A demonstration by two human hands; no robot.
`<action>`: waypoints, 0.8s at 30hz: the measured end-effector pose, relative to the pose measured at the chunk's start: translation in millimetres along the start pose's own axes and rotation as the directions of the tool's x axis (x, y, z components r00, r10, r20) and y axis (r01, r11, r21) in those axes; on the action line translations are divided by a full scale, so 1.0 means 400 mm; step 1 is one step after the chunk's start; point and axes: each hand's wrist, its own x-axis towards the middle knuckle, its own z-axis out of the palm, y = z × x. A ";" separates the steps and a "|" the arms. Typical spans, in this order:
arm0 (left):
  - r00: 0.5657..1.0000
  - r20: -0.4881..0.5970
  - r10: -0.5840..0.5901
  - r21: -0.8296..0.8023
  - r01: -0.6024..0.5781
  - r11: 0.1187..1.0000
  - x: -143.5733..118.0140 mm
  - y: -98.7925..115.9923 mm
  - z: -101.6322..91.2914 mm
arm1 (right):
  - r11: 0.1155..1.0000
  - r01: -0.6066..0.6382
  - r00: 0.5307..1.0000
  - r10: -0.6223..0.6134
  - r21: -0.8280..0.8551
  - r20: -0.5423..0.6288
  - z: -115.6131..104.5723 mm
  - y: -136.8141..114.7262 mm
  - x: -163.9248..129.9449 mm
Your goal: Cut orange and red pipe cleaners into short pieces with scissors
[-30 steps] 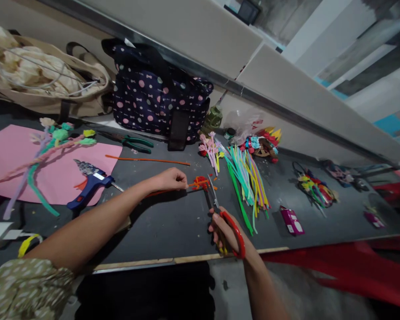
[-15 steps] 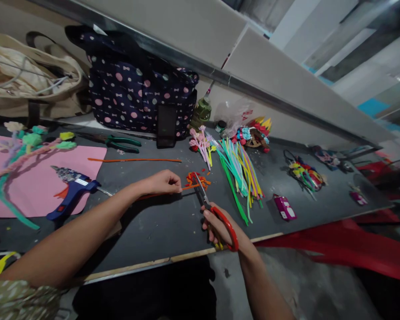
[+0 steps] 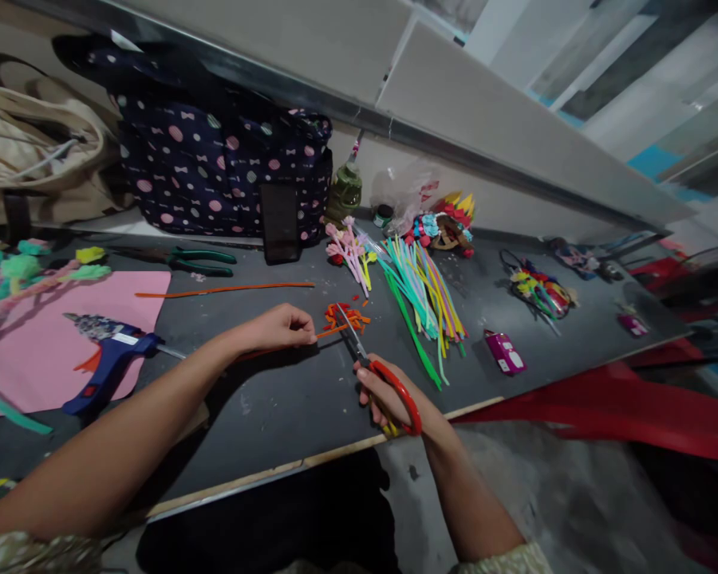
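Observation:
Between the pinched fingers of my left hand [image 3: 288,327] is an orange pipe cleaner [image 3: 330,332]; its short end sticks out to the right, and the rest trails left under my wrist. My right hand [image 3: 390,394] is wrapped round red-handled scissors [image 3: 355,338], with the blades at the pipe cleaner's free end. Whether the blades are parted there is hard to make out. Under and around the blade tips lies a small pile of cut orange and red pieces [image 3: 354,319]. Another orange pipe cleaner [image 3: 227,288] lies straight on the table behind my left hand.
Pipe cleaners in several colours [image 3: 422,295] lie right of the pile, near a purple box [image 3: 505,352]. On the left are a blue glue gun [image 3: 104,367], pink sheet [image 3: 36,383] and green-handled pliers [image 3: 203,261]. A phone [image 3: 280,223] leans on a dotted bag [image 3: 215,151].
The view has shifted a little, so everything sits slightly further left. Both hands keep their holds on the pipe cleaner and the scissors, with the blades still at the pile.

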 end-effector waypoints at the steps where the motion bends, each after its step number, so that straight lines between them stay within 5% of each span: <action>1: 1.000 0.004 0.002 0.002 -0.002 1.000 -0.001 0.002 0.000 | 1.000 0.001 1.000 -0.001 -0.001 0.000 0.000 -0.001 0.001; 24: 0.979 0.190 -0.076 0.072 0.063 0.995 -0.007 -0.013 -0.019 | 0.988 -0.065 0.988 0.083 -0.139 0.127 -0.012 -0.037 0.016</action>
